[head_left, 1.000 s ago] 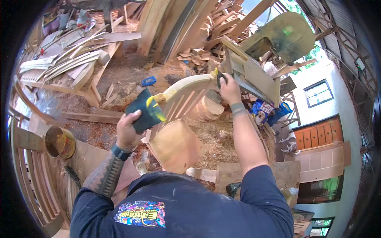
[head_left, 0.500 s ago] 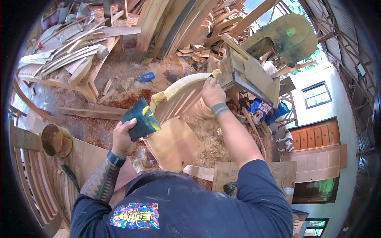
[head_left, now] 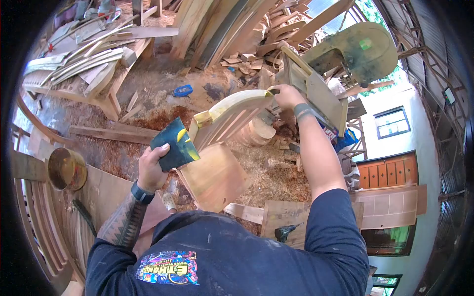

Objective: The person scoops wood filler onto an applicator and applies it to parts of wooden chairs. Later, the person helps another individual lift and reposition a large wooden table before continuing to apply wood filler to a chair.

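Observation:
My left hand (head_left: 153, 166) grips a dark green square board (head_left: 174, 146) with yellow smears on it, thumb on top. To its right stands a wooden chair, with a curved, slatted backrest (head_left: 236, 109) and a pale, flat seat (head_left: 215, 176). My right hand (head_left: 288, 96) is at the far right end of the backrest's top rail, its fingers pinched around something small and dark that is mostly hidden. Yellowish filler marks the top rail and its left corner block.
A round can (head_left: 67, 169) stands on a board at left, near a black brush (head_left: 84, 216). A slatted chair (head_left: 37, 217) is at far left. A drill (head_left: 287, 232) lies on a board at lower right. Scrap wood covers a bench (head_left: 101, 98) at upper left.
My right hand first moved left and down along the top rail, then back right to its end. The board in my left hand has shifted slightly left, away from the rail's corner.

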A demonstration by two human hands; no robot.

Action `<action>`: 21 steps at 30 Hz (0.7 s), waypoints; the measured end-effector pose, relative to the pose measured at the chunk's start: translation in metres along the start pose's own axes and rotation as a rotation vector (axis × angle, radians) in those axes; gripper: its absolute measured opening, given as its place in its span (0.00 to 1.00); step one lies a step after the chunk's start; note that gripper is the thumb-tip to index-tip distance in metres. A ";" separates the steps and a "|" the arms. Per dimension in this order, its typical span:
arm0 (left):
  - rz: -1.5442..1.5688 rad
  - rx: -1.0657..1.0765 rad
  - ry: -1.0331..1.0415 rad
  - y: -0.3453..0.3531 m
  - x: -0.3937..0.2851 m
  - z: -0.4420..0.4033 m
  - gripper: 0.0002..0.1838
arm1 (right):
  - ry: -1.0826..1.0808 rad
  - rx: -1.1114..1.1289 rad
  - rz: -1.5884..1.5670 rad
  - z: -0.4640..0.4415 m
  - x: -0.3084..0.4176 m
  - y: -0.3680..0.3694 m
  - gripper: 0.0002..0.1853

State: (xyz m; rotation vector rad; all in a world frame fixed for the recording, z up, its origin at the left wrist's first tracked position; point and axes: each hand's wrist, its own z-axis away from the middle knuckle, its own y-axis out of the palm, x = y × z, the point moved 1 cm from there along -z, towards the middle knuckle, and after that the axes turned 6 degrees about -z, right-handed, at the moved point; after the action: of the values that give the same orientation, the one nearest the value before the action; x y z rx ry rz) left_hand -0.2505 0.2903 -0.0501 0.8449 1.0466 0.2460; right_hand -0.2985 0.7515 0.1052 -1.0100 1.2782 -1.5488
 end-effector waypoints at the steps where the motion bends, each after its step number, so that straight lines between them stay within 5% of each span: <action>1: -0.011 0.016 -0.006 -0.007 0.002 -0.001 0.19 | -0.009 0.023 -0.004 -0.004 0.002 0.001 0.20; 9: -0.071 -0.013 0.030 -0.022 0.003 0.001 0.19 | -0.064 0.144 -0.241 -0.004 0.038 -0.019 0.18; 17: -0.263 -0.048 0.097 -0.037 0.006 0.001 0.18 | 0.113 0.125 0.175 -0.052 -0.008 0.002 0.16; 21: -0.104 -0.076 0.019 -0.036 0.005 0.002 0.18 | 0.051 0.095 0.185 -0.054 -0.012 0.009 0.16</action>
State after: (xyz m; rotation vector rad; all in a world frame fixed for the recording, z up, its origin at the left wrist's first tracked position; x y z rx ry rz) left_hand -0.2534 0.2680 -0.0787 0.7183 1.0891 0.2049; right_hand -0.3454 0.7780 0.0879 -0.7741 1.2833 -1.4855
